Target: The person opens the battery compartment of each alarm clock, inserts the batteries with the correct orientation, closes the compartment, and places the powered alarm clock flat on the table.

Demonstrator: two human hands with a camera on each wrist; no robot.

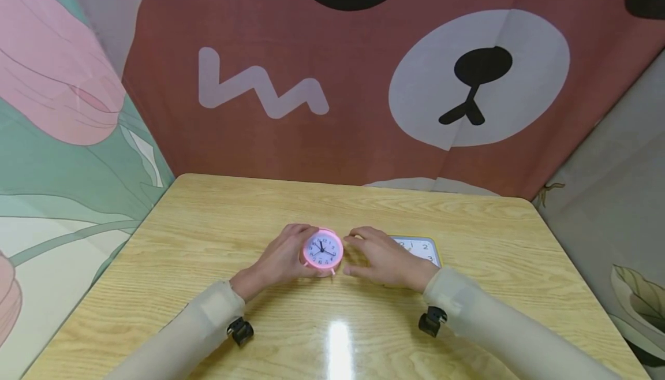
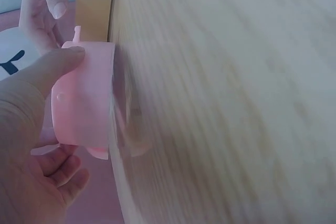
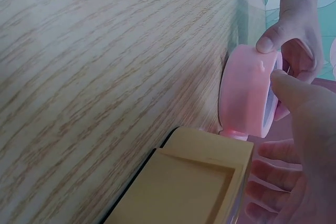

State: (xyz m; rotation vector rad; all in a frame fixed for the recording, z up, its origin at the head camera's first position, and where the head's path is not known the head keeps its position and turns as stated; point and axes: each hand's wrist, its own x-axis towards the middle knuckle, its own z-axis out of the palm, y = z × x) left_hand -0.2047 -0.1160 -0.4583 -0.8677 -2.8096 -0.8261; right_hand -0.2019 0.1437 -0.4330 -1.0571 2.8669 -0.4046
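A round pink alarm clock (image 1: 323, 249) lies face up on the table, its white dial and small feet showing in the head view. My left hand (image 1: 286, 253) grips it from the left, the thumb at the near side and the fingers at the far side. In the left wrist view the thumb presses on the pink casing (image 2: 86, 98). To its right, my right hand (image 1: 384, 257) has its fingers spread and holds nothing, a small gap from the pink clock. Partly hidden behind that hand is a square yellow-edged clock (image 1: 428, 248) with large numerals.
The wooden table (image 1: 234, 207) reaches back to a hanging cloth (image 1: 291, 155) with a bear print. Leafy printed cloth (image 1: 62, 212) hangs along the left side, and a pale cloth (image 1: 613, 195) along the right. Both wrists carry small black devices (image 1: 240, 331).
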